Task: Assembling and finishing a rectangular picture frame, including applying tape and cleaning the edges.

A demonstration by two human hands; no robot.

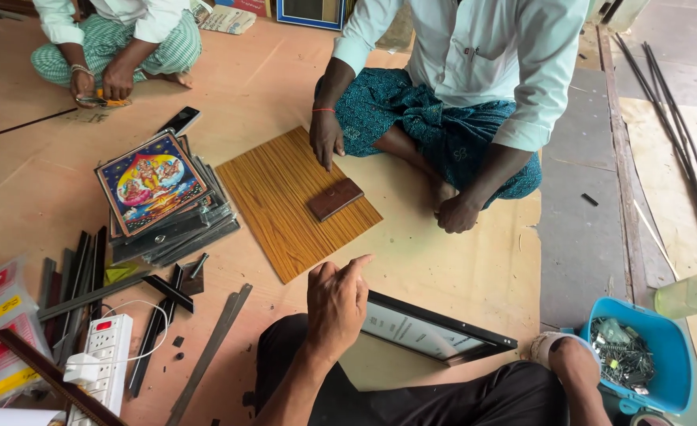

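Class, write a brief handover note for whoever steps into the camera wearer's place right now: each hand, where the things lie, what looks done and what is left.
Left hand: raised over the lap, fingers loosely curled, holding nothing.
Right hand: hidden; only the right forearm shows, beside a roll of white tape and the blue tub of small fittings.
Black-framed picture lies flat on the floor in front of the knees, untouched.
Wooden board lies beyond it, a small brown block on top; a seated co-worker's hand rests at its edge.
Done: frame looks assembled.
Left: cannot tell.
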